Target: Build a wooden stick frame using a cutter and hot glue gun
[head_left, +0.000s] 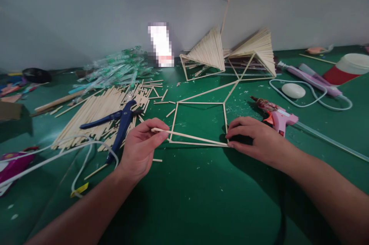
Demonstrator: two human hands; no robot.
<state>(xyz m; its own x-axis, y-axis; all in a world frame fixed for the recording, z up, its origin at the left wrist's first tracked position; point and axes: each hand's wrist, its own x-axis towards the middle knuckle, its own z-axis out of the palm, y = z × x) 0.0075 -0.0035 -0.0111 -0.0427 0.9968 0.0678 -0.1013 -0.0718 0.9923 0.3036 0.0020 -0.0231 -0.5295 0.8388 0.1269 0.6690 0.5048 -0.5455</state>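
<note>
My left hand (144,143) pinches a thin wooden stick (190,135) near its left end, between thumb and fingers. The stick slants down to the right, and its far end meets the front right corner of a stick frame (198,103). At that corner, the fingertips of my right hand (252,137) close around the joint. The frame is a four-sided outline on the table, with two more sticks rising from its back corners to a point. Just beyond my right hand lies a pink hot glue gun (281,120) with a clear glue stick in its rear.
Loose sticks (86,116) and a blue-handled cutter (122,125) lie left. Behind are plastic wrappers (115,70), a bright blurred phone-like object (161,45) and two stick-built fan shapes (209,50). A red-and-white cup (348,69) and corded pink tool (311,77) stand right.
</note>
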